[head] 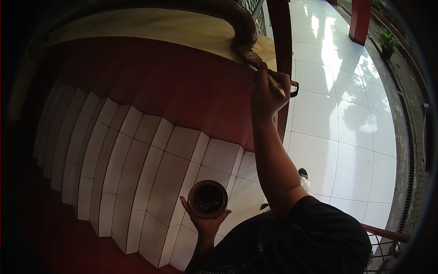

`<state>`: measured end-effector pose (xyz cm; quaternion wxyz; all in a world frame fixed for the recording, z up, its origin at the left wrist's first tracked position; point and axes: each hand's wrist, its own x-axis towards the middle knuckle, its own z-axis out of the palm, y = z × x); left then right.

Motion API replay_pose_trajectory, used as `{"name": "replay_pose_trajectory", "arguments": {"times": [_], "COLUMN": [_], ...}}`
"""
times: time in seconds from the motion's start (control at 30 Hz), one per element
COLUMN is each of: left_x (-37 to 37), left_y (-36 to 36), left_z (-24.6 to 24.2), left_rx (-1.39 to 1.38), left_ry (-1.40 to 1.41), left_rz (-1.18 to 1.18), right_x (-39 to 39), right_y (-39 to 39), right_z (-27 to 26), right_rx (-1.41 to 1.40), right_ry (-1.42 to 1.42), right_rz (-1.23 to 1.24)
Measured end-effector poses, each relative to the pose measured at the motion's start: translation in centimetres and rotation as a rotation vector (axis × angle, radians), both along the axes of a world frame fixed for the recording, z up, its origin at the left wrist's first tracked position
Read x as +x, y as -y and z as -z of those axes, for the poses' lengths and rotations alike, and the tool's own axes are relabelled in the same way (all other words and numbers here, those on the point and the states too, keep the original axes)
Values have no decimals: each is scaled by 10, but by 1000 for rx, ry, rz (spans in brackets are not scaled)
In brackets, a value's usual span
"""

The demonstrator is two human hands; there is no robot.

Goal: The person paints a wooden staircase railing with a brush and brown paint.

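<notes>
My right hand (272, 89) is closed around the wooden handle of a paintbrush (276, 87). The brush's head meets the underside of a thick brown handrail (244, 24), just below where the rail bends down. Lower in the view, my left hand (207, 222) cups a round open container (208, 199) from below, thumb and fingers spread around its sides. Dark liquid with a slight shine lies inside it. The container is held over the white tiled stairs, well apart from the brush.
A tiled staircase (174, 161) descends to the left beside a dark red wall (191, 92) with a cream upper band (164, 25). A dark red post (283, 37) stands by my right hand. Glossy white floor tiles (314, 116) spread rightwards, with a red column (360, 22) and potted plant (388, 41) beyond.
</notes>
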<state>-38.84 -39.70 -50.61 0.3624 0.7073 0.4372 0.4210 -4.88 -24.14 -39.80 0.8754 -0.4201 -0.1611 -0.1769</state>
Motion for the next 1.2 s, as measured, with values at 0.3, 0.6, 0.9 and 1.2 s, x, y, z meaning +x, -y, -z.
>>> {"name": "replay_pose_trajectory", "arguments": {"times": [0.3,0.6,0.9,1.2], "left_x": [2,2,-6,-9], "left_y": [1,4,5,7], "left_z": [-3,-6,1,1], "left_rx": [12,13,-4,30], "left_ry": [-25,-86,-22,1], "left_rz": [23,17,-19,-33], "right_x": [12,9,-17,-35], "right_y": [10,12,0,3], "right_z": [9,11,-9,-7], "right_rx": [24,-82,-69,2], "right_ry": [-57,47,106,119], "right_rz": [15,225,203,128]}}
